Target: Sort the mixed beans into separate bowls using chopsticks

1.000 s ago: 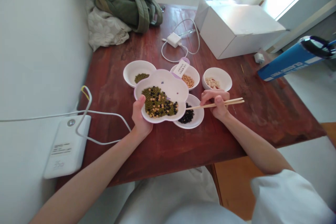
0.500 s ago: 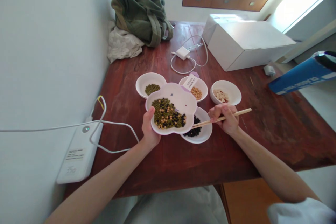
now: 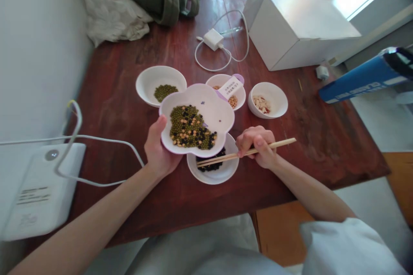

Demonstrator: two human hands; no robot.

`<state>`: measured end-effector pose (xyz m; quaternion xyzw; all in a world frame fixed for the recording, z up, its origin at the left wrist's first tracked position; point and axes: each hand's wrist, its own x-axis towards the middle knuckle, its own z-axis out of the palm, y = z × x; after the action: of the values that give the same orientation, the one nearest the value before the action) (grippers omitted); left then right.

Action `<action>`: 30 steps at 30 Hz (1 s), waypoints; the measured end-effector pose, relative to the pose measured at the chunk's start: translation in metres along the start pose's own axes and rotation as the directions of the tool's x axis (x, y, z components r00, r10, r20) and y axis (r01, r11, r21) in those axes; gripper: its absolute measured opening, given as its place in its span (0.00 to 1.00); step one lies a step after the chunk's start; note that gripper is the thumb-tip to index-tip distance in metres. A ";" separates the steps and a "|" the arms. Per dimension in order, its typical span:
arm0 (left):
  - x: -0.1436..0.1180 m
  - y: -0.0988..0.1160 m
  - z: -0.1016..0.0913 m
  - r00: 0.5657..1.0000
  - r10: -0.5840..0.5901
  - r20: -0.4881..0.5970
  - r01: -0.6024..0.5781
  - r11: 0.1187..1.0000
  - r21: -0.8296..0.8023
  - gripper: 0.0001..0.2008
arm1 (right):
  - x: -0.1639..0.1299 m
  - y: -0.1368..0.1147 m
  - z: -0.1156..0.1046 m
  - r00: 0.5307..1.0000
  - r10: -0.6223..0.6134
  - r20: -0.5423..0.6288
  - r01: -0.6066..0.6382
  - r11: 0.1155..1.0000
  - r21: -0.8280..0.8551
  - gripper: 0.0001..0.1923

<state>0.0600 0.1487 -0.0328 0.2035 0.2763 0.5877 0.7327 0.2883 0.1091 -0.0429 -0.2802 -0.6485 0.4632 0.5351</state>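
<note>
Your right hand (image 3: 256, 146) is clamped on the chopsticks (image 3: 229, 156), whose long axis slants leftward and toward you, tips at the black beans (image 3: 213, 167) in the white bowl (image 3: 229, 168) left of your fingers. Your left hand (image 3: 159, 148) grips the flower-shaped dish (image 3: 214, 105), overlapping that bowl's far edge.

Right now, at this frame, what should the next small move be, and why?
I'd suggest the right hand gently pinch a black bean with the chopsticks. Their tips appear at the black beans in the near white bowl, with none visibly gripped, while the left hand holds the scalloped dish close by, overlapping that bowl in view.
</note>
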 end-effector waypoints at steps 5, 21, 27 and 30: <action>0.000 -0.007 -0.004 1.000 -0.004 0.029 0.003 0.999 0.044 0.19 | 0.000 0.002 -0.002 1.000 0.000 -0.007 0.000 1.000 -0.008 0.29; -0.005 -0.009 -0.004 0.999 0.044 0.018 -0.045 0.995 0.091 0.20 | 0.001 -0.004 -0.004 1.000 -0.008 -0.024 0.005 0.992 -0.126 0.36; -0.006 -0.007 0.000 0.999 -0.024 -0.039 0.027 0.998 0.059 0.20 | 0.000 0.002 -0.008 0.995 -0.039 -0.091 0.027 0.991 -0.133 0.39; -0.006 -0.006 -0.001 0.999 -0.035 -0.020 0.036 0.996 0.087 0.23 | 0.005 0.001 -0.008 0.984 -0.049 -0.170 0.041 0.998 -0.054 0.41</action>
<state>0.0634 0.1417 -0.0363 0.2248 0.3119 0.5638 0.7309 0.2946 0.1163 -0.0421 -0.3175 -0.6179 0.4088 0.5918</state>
